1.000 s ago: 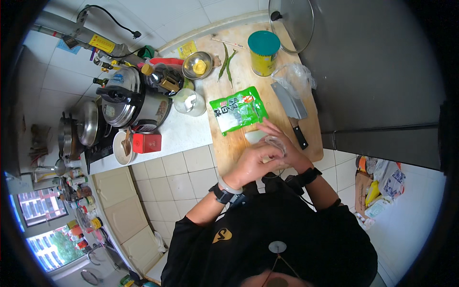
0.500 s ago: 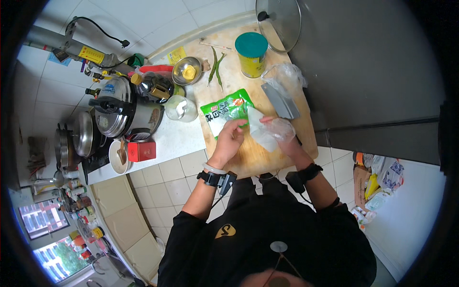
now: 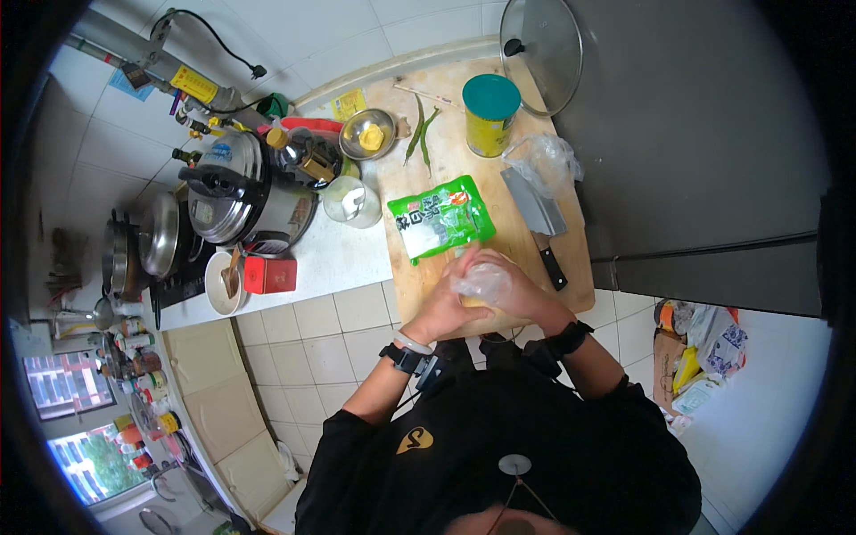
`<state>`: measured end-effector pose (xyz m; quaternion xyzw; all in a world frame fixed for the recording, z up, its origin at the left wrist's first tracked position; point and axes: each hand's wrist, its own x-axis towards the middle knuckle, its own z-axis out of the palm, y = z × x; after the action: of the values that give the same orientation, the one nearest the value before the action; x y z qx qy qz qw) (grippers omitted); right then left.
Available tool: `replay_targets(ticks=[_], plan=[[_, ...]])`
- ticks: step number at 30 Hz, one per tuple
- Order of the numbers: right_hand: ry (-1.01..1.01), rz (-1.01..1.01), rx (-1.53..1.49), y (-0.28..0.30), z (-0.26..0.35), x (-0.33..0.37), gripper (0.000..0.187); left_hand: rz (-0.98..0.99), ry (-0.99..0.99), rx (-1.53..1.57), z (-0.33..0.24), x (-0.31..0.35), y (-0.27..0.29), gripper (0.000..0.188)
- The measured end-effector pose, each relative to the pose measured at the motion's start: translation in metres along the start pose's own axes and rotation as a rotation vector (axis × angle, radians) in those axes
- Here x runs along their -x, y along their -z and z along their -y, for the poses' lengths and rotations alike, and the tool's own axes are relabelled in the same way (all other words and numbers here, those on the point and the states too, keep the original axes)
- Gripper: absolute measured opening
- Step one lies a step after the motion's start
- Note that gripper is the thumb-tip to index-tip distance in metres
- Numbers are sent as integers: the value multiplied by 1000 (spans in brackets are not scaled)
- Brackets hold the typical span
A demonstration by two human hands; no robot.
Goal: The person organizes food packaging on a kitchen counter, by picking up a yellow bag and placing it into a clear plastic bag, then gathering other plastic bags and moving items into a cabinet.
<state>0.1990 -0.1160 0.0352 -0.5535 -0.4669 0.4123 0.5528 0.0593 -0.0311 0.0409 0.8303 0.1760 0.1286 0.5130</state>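
Over the near part of the wooden cutting board (image 3: 575,272), my two hands meet. Crumpled, thin clear plastic (image 3: 484,283) is bunched between them; whether it is a bag or a glove I cannot tell. My left hand (image 3: 441,308) has its fingers curled in against the plastic. From the other side, my right hand (image 3: 526,292) closes on the same plastic, its fingertips partly hidden. Just beyond lies a green and white food packet (image 3: 441,221), flat on the board. A cleaver (image 3: 537,205) rests to the right, its black handle toward me.
Farther back are green chili peppers (image 3: 419,134), a yellow canister (image 3: 490,125) with a green lid and a loose plastic bag (image 3: 542,160). A metal bowl (image 3: 355,150) holds something yellow. Left stand a glass jar (image 3: 352,203) and a pressure cooker (image 3: 234,192). A grey fridge (image 3: 695,152) bounds the right.
The plastic, spread out by my right hand before, is now bunched between both hands. My hands have come together and nearer to me. The cleaver's handle is now uncovered.
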Motion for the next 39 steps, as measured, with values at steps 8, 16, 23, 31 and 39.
replay_targets(ticks=[8, 16, 23, 31, 39], plan=[[-142, 53, 277, 58, -22, -67, 54, -374, 304, 442, 28, 32, 7, 21], [-627, -320, 698, -15, -65, -110, 76, -536, 327, 384, 9, 55, 42, 25], [-642, -284, 893, -24, -99, -128, 48, -492, 391, 544, 6, 72, 43, 23], [-125, -476, 241, -8, -60, -112, 16, -574, 349, 546, -7, 65, 53, 20], [110, -377, 401, 52, 30, -76, 12, -652, 326, 589, -16, 25, 57, 22]])
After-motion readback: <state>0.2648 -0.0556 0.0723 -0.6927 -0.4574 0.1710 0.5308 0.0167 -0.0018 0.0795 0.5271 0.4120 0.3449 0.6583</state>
